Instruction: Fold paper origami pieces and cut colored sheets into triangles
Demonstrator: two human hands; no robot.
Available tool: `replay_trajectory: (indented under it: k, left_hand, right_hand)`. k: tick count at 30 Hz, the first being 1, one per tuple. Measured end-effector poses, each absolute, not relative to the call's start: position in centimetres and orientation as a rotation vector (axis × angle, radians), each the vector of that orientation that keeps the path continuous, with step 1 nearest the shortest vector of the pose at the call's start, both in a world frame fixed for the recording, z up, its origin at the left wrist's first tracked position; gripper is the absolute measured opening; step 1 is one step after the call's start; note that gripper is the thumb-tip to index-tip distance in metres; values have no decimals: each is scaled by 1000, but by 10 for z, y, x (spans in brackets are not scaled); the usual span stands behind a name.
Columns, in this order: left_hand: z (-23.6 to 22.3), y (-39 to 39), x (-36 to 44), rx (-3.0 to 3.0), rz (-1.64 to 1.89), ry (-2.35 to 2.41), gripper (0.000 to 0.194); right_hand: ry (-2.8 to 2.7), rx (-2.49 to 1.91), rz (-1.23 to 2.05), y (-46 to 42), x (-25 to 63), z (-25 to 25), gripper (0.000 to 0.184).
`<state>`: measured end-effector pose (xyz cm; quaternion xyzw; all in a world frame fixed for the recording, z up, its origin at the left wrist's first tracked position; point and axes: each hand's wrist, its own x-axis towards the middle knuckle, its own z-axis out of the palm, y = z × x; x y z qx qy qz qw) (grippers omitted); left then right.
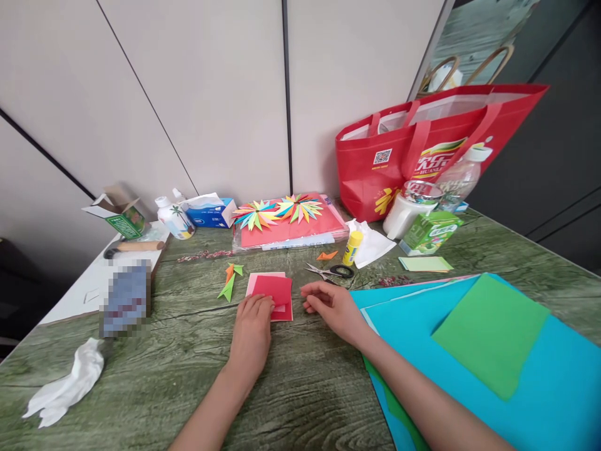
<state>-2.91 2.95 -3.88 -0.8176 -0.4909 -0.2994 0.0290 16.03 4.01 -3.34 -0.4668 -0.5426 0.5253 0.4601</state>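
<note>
My left hand [253, 322] rests on a small pile of red and pink paper squares, its fingers together over the left part of the top red paper square [278, 289]. A pale pink sheet [252, 280] peeks out beneath it. Just right of the pile, my right hand [331, 308] hovers half curled, thumb and fingers apart, nothing visible in it. Small scissors [323, 270] with black handles lie beyond that hand. Left of the pile are folded green and orange paper pieces [228, 285].
Large blue sheets [404, 351] with a green square [493, 338] cover the right side. A yellow glue stick [352, 248] stands near white tissue. At the back are paper stars [298, 208], a tissue box [211, 213] and a red bag [366, 178]. Crumpled tissue [70, 385] lies left.
</note>
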Motion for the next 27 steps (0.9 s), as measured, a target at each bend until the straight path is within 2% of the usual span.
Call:
replay_trajectory:
  k: [10, 20, 24, 27]
  left_hand:
    - [-31, 23, -21, -2564, -1252, -1560, 18]
    - [-18, 19, -14, -2711, -1540, -1514, 18]
    - [-16, 19, -14, -2565, -1582, -1634, 25]
    - [-19, 20, -16, -2514, -1614, -1675, 19]
  right_hand:
    - [-1412, -1069, 1373, 33, 153, -34, 39]
    - [-1478, -1066, 1189, 31, 153, -27, 13]
    - [-1435, -1051, 1109, 33, 154, -28, 11]
    - [-1457, -1011, 1081, 33, 154, -27, 15]
